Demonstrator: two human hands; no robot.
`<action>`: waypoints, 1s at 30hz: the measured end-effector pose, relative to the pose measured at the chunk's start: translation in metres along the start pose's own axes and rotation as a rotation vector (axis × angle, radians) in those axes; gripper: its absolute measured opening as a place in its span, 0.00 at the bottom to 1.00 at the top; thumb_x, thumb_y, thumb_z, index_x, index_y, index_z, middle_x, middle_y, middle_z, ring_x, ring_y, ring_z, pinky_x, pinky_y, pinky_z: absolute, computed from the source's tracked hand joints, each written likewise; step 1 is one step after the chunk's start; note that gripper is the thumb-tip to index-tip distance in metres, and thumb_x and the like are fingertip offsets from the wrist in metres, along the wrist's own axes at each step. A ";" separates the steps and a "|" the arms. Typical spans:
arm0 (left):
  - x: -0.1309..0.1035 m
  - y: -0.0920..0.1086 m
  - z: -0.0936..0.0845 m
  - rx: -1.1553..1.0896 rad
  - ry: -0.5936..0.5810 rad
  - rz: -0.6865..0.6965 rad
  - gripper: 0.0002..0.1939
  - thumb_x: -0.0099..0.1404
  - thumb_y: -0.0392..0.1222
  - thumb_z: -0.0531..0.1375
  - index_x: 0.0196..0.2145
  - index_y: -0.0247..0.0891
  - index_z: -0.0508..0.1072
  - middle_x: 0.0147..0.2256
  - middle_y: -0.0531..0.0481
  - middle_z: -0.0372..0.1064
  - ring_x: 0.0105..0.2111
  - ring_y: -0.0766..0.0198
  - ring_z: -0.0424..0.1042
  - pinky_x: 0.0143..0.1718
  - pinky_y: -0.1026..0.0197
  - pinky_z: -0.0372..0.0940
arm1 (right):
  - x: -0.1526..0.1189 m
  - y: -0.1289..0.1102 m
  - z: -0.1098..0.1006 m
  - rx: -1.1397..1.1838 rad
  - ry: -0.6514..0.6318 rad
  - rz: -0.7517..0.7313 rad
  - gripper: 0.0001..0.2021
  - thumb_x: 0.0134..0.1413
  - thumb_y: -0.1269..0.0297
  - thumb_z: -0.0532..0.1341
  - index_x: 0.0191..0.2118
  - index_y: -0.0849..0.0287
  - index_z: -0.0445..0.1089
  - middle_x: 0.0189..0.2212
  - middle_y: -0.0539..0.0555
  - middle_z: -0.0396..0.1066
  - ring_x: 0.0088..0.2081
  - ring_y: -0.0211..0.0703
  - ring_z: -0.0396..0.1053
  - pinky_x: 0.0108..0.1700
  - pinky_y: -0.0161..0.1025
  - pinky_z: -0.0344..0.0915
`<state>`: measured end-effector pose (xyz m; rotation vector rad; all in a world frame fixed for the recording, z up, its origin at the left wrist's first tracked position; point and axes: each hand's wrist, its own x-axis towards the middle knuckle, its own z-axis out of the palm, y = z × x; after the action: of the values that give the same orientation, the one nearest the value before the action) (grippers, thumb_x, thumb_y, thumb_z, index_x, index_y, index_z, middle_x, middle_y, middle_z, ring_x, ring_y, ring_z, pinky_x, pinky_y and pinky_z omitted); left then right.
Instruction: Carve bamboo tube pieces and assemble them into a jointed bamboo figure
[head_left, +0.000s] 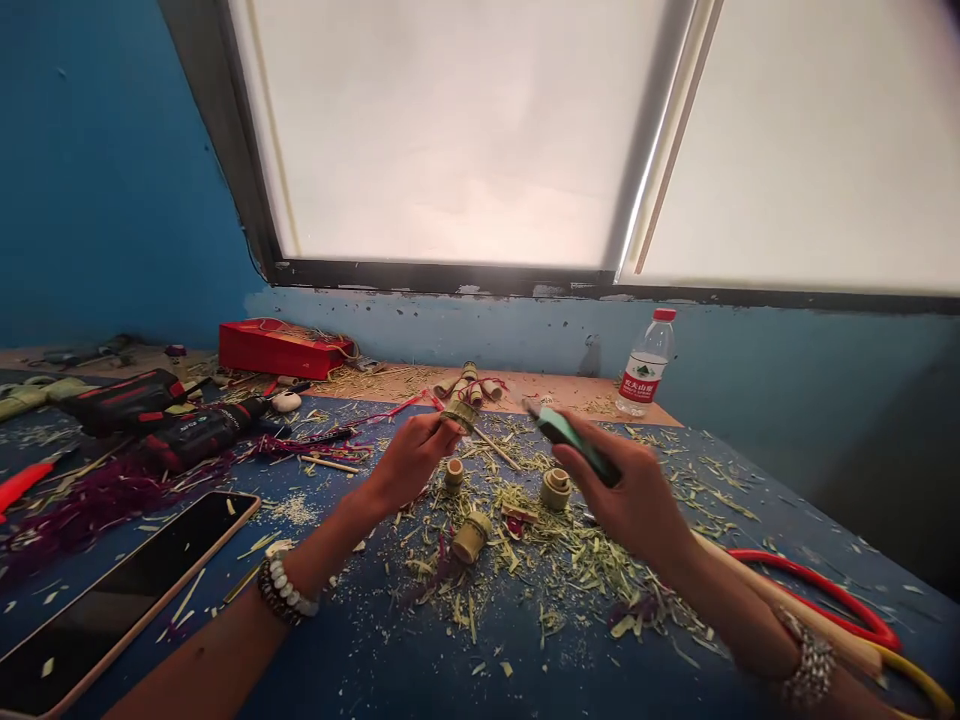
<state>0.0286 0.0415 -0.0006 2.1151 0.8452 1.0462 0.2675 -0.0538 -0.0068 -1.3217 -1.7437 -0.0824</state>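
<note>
My left hand (420,455) is closed around a short bamboo piece (460,413), held up over the middle of the table. In my right hand (626,490) is a green-handled knife (574,440), its tip pointing up and left toward the bamboo but apart from it. Just behind the held piece sits a cluster of small bamboo pieces (487,388) with red cord. Below my hands, a bamboo section (471,538) lies tilted, and a ringed bamboo piece (556,488) and a smaller bamboo plug (454,473) stand among the shavings.
Green shavings cover much of the blue tabletop (390,650). On the left lie a phone (112,600), a power drill (202,430) and purple cord (97,500). A red box (281,350) and a water bottle (646,365) stand at the back. Red handles (817,570) lie right.
</note>
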 end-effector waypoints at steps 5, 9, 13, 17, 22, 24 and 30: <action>-0.001 0.002 0.002 0.094 -0.035 0.030 0.19 0.70 0.48 0.46 0.21 0.41 0.55 0.20 0.57 0.50 0.22 0.67 0.49 0.25 0.60 0.47 | -0.008 -0.021 0.006 0.056 -0.211 -0.061 0.28 0.67 0.49 0.54 0.63 0.61 0.67 0.39 0.59 0.79 0.28 0.44 0.73 0.28 0.40 0.68; -0.005 0.006 0.005 0.161 -0.061 0.086 0.18 0.68 0.47 0.47 0.21 0.40 0.57 0.21 0.56 0.53 0.23 0.67 0.53 0.25 0.61 0.50 | -0.012 -0.021 0.009 0.079 -0.206 -0.098 0.26 0.67 0.50 0.55 0.63 0.59 0.68 0.40 0.58 0.79 0.29 0.43 0.73 0.30 0.40 0.69; -0.007 0.009 0.005 0.089 -0.106 0.189 0.17 0.67 0.49 0.47 0.23 0.40 0.58 0.24 0.54 0.56 0.25 0.66 0.56 0.27 0.61 0.55 | -0.009 -0.007 0.004 0.066 -0.161 -0.164 0.24 0.65 0.53 0.57 0.61 0.60 0.70 0.40 0.58 0.79 0.30 0.43 0.73 0.32 0.40 0.69; -0.009 0.009 0.006 -0.033 -0.110 0.172 0.17 0.67 0.49 0.47 0.23 0.41 0.58 0.24 0.54 0.56 0.25 0.66 0.56 0.28 0.61 0.55 | 0.002 0.011 -0.006 -0.032 0.019 0.013 0.26 0.63 0.51 0.58 0.57 0.66 0.73 0.27 0.55 0.76 0.21 0.40 0.67 0.24 0.38 0.63; -0.004 0.001 0.006 0.025 -0.055 0.093 0.16 0.67 0.47 0.46 0.22 0.42 0.54 0.21 0.56 0.51 0.23 0.66 0.52 0.26 0.60 0.50 | 0.001 -0.001 -0.005 0.055 -0.060 -0.117 0.24 0.66 0.52 0.56 0.59 0.63 0.71 0.30 0.54 0.77 0.24 0.40 0.69 0.28 0.38 0.66; -0.002 -0.002 0.005 0.091 -0.038 0.078 0.17 0.67 0.47 0.46 0.22 0.41 0.55 0.21 0.55 0.53 0.24 0.66 0.53 0.27 0.60 0.50 | -0.004 -0.012 0.000 0.060 -0.169 -0.151 0.24 0.66 0.52 0.56 0.61 0.61 0.70 0.35 0.56 0.78 0.27 0.41 0.70 0.31 0.38 0.67; -0.004 -0.002 0.003 0.286 -0.086 0.241 0.20 0.71 0.48 0.43 0.23 0.40 0.58 0.26 0.51 0.62 0.30 0.62 0.59 0.37 0.57 0.56 | -0.010 -0.011 0.005 0.061 -0.228 -0.161 0.25 0.66 0.52 0.56 0.63 0.60 0.68 0.45 0.60 0.78 0.32 0.43 0.74 0.34 0.40 0.69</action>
<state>0.0283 0.0388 -0.0052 2.5351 0.7474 0.9915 0.2551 -0.0628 -0.0116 -1.1819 -2.0277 0.0323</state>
